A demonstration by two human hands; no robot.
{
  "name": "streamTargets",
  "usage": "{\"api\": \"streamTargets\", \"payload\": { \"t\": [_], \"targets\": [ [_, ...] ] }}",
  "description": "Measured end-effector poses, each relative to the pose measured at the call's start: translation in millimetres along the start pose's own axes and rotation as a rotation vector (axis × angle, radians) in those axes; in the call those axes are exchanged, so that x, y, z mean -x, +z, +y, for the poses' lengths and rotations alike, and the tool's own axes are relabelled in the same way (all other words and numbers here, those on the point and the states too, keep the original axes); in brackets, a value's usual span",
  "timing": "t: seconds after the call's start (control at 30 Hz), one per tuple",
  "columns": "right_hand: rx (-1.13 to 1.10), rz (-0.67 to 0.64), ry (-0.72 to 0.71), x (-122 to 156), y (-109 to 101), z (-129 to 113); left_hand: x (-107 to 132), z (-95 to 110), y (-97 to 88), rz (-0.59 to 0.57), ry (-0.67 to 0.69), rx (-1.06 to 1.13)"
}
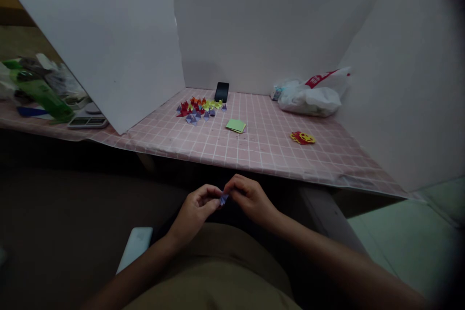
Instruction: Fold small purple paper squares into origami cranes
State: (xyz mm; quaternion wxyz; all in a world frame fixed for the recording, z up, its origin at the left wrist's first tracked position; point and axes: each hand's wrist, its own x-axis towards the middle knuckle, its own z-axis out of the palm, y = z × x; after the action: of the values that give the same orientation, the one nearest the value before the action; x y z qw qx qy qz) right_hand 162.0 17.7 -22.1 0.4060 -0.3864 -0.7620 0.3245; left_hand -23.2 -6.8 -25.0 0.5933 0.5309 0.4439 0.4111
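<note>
Above my lap, in front of the table edge, a small folded purple paper piece point(223, 199) is pinched between both hands. My left hand point(198, 210) grips it from the left with thumb and fingers. From the right, the fingertips of my right hand point(250, 198) close on its upper edge. On the table lies a cluster of small folded paper figures point(198, 109) in red, orange, yellow and purple. Nearer to me is a stack of green paper squares point(236, 126). The exact shape of the held piece is too small to make out.
White panels point(261, 24) enclose the pink checked table point(261, 150). A dark phone point(222, 92) is at the back, with a white plastic bag point(310, 99) to the right. Red and yellow cutouts point(302, 138) lie nearer. Left outside stand a green bottle point(41, 94) and a scale point(88, 121).
</note>
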Motion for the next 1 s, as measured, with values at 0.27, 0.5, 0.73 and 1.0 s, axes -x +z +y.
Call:
{"api": "streamTargets", "payload": {
  "t": [0.27,0.5,0.73,1.0],
  "targets": [
    [-0.070,-0.018,0.051,0,0,-1,-1,-5,-0.1,-0.036,0.001,-0.040],
    [-0.053,-0.001,0.038,-1,-2,-3,-1,-5,-2.1,-0.007,-0.065,0.111],
    [-0.125,-0.035,-0.039,1,1,0,-2,-10,-1.5,0.016,-0.120,0.292],
    [-0.079,-0.044,-0.046,1,1,0,-2,-12,-2.4,-0.004,-0.113,0.342]
  ]
}}
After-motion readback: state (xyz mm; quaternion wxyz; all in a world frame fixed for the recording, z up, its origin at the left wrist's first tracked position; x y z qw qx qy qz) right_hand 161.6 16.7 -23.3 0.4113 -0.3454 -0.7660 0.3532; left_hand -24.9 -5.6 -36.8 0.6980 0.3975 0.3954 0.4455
